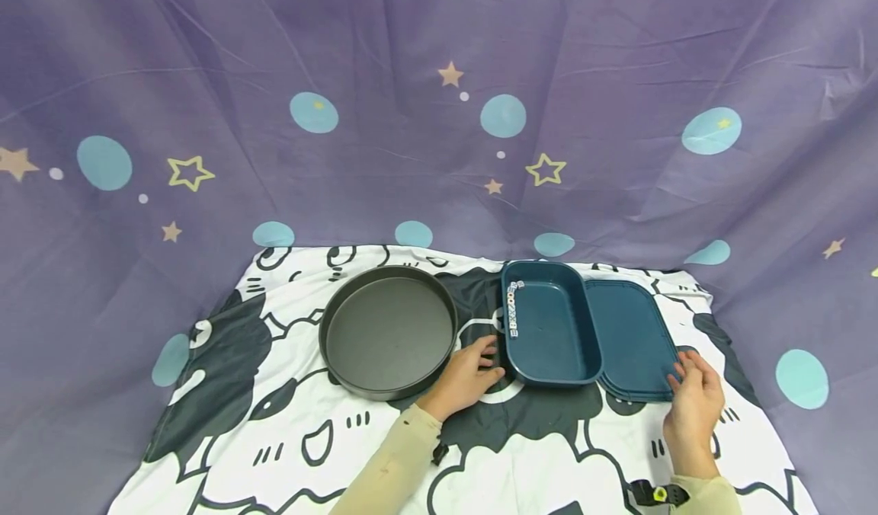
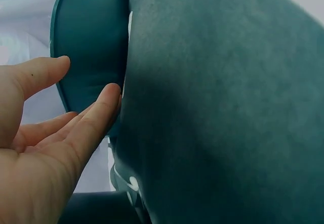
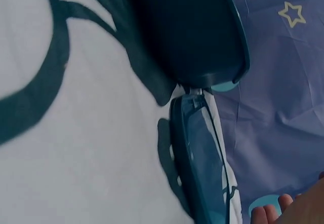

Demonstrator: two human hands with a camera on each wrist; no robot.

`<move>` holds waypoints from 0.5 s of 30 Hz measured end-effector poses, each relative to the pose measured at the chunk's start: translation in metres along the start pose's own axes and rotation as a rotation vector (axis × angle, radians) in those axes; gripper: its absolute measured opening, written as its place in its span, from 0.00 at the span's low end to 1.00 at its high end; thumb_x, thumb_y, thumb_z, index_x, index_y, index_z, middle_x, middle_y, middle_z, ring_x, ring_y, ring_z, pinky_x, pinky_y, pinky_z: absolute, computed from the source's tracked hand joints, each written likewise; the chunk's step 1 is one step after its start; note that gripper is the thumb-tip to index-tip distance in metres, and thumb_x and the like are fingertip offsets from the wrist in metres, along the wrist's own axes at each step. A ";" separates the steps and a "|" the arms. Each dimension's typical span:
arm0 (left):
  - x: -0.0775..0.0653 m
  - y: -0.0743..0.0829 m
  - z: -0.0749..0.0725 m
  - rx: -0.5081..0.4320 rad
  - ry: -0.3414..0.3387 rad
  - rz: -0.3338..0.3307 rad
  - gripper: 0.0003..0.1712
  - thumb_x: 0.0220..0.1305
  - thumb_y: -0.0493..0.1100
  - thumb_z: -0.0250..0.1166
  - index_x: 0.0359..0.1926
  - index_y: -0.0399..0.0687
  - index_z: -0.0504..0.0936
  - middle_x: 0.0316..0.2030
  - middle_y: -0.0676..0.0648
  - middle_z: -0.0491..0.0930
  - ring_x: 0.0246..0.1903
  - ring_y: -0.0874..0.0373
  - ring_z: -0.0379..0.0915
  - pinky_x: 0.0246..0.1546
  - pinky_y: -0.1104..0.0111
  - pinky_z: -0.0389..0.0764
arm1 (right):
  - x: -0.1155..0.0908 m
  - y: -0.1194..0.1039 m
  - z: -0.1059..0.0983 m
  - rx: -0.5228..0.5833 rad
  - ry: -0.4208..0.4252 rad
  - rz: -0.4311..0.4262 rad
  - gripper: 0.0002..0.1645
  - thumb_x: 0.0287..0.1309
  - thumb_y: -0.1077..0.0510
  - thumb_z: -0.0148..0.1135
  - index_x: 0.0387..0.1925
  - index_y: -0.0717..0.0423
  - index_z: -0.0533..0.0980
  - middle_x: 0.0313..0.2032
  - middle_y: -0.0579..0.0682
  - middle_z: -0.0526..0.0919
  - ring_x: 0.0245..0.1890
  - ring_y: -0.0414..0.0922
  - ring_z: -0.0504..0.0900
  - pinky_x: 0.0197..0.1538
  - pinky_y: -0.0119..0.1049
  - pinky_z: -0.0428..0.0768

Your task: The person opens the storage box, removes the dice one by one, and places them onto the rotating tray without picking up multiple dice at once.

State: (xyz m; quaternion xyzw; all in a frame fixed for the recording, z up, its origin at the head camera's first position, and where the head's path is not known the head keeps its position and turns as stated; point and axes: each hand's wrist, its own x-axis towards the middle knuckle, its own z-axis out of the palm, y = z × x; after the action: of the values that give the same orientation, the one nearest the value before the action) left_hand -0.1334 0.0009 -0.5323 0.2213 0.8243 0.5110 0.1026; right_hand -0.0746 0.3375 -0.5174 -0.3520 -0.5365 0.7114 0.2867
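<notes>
1. The blue box [image 1: 557,336] is sitting mouth-up on the printed cloth [image 1: 507,473], between the two hands, a spot that is probably keeping it within easy reach of either.
2. A line of letter cubes [image 1: 511,313] is lying inside it along the left wall (bending at the far end); the wall is likely helping to keep them in a row, leaving most of the floor bare.
3. The flat blue lid [image 1: 634,340] is lying just beside the box on the right, presumably so that the opening is staying uncovered.
4. The left hand [image 1: 469,374] is holding nothing: its thumb and fingers are spreading apart near the box's left wall (whether a fingertip is touching, I cannot tell).
5. The right hand [image 1: 696,404] is hovering at the lid's near right corner with loosely bent fingers, apparently grasping nothing; contact with the rim is hard to judge.
6. The round dark pan [image 1: 391,332] is standing left of the box, the gap between them seemingly giving the left hand room.
</notes>
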 end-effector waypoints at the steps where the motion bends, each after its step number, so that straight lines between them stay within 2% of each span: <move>1: -0.001 0.001 -0.001 0.004 0.004 -0.002 0.32 0.68 0.39 0.66 0.70 0.35 0.67 0.58 0.35 0.77 0.52 0.43 0.80 0.49 0.67 0.84 | -0.001 -0.001 0.002 0.002 -0.012 -0.012 0.13 0.75 0.58 0.52 0.56 0.55 0.74 0.48 0.45 0.77 0.47 0.38 0.75 0.44 0.22 0.77; 8: -0.014 0.010 -0.016 -0.023 0.036 -0.011 0.30 0.70 0.45 0.66 0.68 0.39 0.71 0.58 0.38 0.78 0.50 0.48 0.80 0.49 0.67 0.83 | -0.008 -0.002 0.019 -0.038 -0.129 -0.135 0.13 0.73 0.62 0.54 0.55 0.59 0.76 0.47 0.49 0.79 0.44 0.39 0.77 0.42 0.22 0.80; 12: -0.024 0.015 -0.028 -0.053 0.058 0.006 0.28 0.71 0.45 0.65 0.67 0.41 0.71 0.58 0.37 0.77 0.52 0.46 0.79 0.51 0.66 0.83 | -0.013 -0.004 0.029 -0.093 -0.190 -0.198 0.15 0.71 0.62 0.57 0.55 0.63 0.76 0.44 0.47 0.82 0.43 0.39 0.79 0.41 0.22 0.79; 15: -0.033 0.018 -0.038 -0.087 0.082 0.013 0.27 0.72 0.45 0.64 0.67 0.40 0.72 0.59 0.36 0.76 0.54 0.43 0.77 0.51 0.66 0.83 | -0.016 -0.006 0.038 -0.114 -0.242 -0.238 0.15 0.70 0.63 0.59 0.55 0.66 0.77 0.44 0.50 0.82 0.43 0.40 0.80 0.41 0.22 0.81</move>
State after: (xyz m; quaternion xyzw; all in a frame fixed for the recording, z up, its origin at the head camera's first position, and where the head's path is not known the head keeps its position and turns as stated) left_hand -0.1143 -0.0382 -0.5005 0.2008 0.8033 0.5557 0.0751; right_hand -0.0958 0.3052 -0.5018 -0.2134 -0.6444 0.6780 0.2819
